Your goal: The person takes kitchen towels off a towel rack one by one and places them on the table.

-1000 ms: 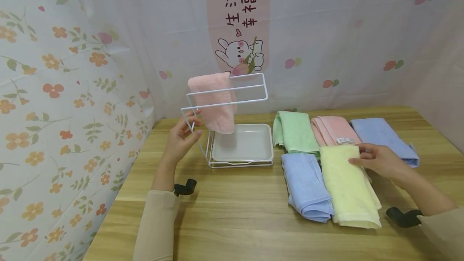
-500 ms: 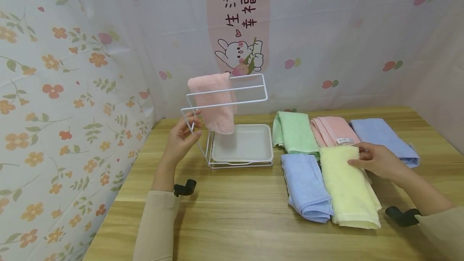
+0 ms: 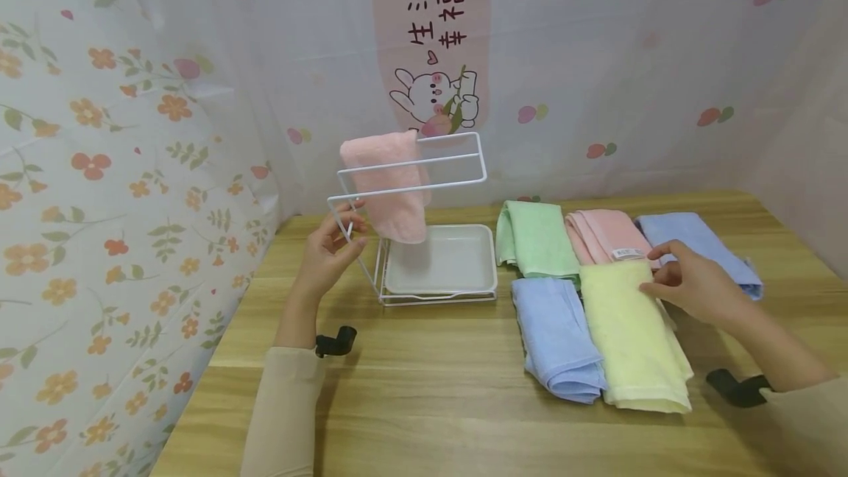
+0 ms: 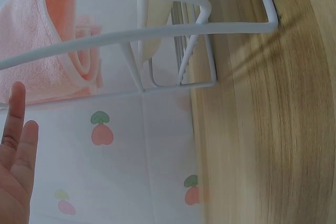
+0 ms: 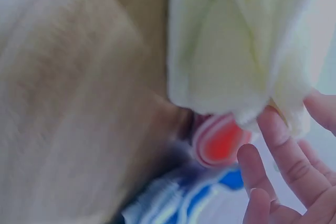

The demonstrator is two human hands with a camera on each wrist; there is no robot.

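Observation:
A white wire rack point(image 3: 450, 184) stands left of centre with a folded pink towel point(image 3: 400, 217) draped over its top bars. Beside the rack's left upright is my left hand point(image 3: 326, 250); in the left wrist view two of its fingers point(image 4: 27, 150) extend straight near the wire. Firm contact cannot be made out. On the right lies a folded yellow towel point(image 3: 626, 337). My right hand point(image 3: 695, 284) is at its far right corner, thumb near the towel's edge and index finger raised. In the right wrist view its fingers are mostly straight at the yellow cloth's edge.
A white tray point(image 3: 442, 285) sits in the rack's base. Around the yellow towel lie a near blue towel point(image 3: 559, 337), a green towel point(image 3: 538, 238), a pink towel with a label point(image 3: 603, 234) and a far blue towel point(image 3: 692, 241). Printed curtains hang behind the wooden table point(image 3: 424, 389).
My right index finger has lifted and spread away from the yellow towel's far corner. The left hand keeps its place by the rack. The head view has shifted slightly.

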